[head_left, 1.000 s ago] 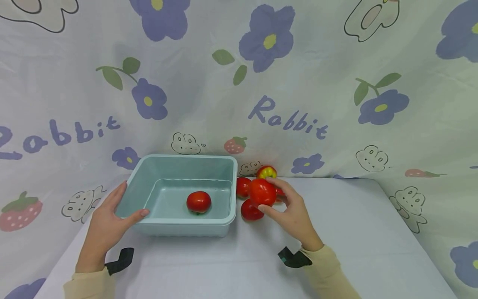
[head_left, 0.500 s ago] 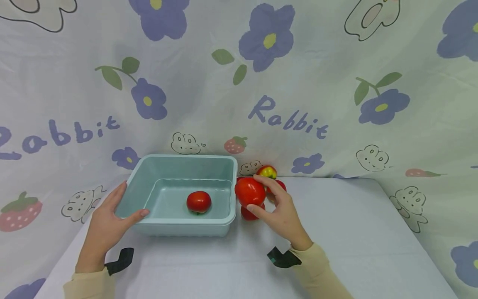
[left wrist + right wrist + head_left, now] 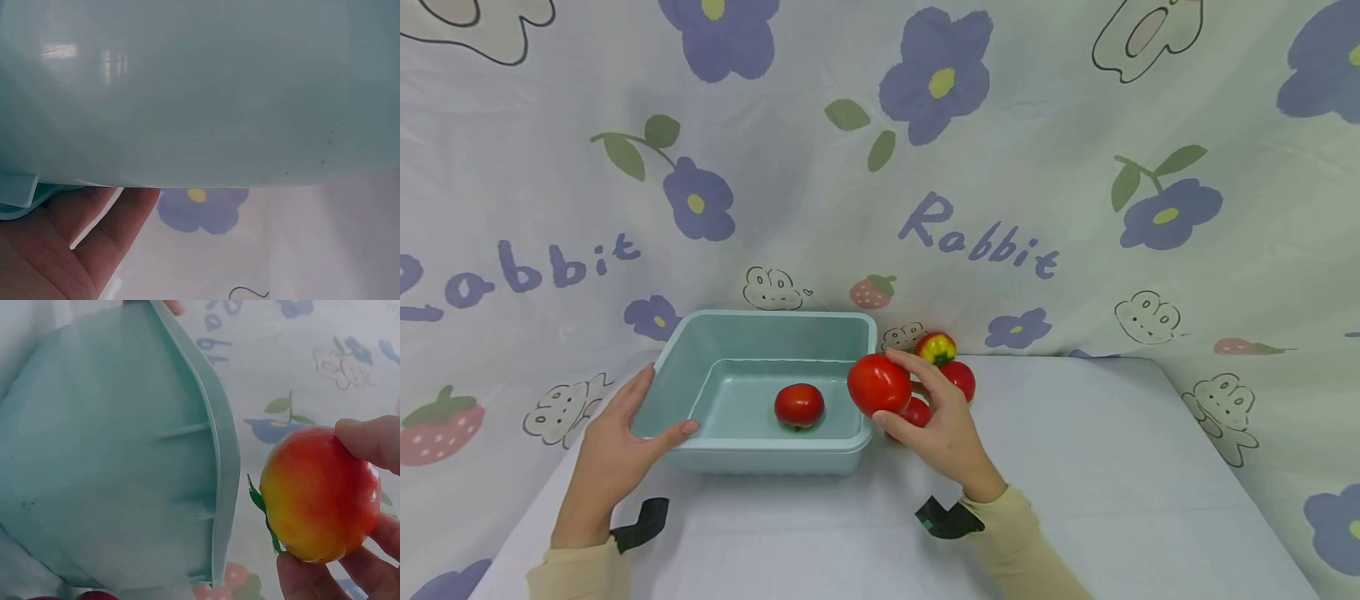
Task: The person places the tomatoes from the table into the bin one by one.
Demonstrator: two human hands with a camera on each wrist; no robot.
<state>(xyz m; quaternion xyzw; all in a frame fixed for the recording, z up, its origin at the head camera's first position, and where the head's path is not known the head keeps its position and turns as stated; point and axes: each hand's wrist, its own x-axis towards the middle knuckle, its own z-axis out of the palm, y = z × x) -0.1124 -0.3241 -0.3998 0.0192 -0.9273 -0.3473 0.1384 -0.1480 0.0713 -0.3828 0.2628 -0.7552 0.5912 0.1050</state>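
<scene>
Our left hand (image 3: 613, 446) gripped the left end of a pale blue-green, rectangular plastic bin (image 3: 760, 461), thumb over the near rim and fingers along the outside, while our right hand (image 3: 943, 425) pinched a glossy, round red tomato-like fruit (image 3: 877, 384) between thumb and fingertips. We held that fruit raised at the bin's right rim; seen from the right wrist, it had a yellow side and a green leafy top, and a gap showed between it and the rim. Inside, toward the right, a smooth, rounded red tomato (image 3: 799, 404) lay on the bin's floor. Outside, beyond our right hand, we saw a shiny red-and-yellow pepper-shaped piece (image 3: 936, 346), a round red piece (image 3: 960, 379) and a partly hidden red piece (image 3: 916, 412) grouped on the white cloth-covered table (image 3: 1150, 467).
</scene>
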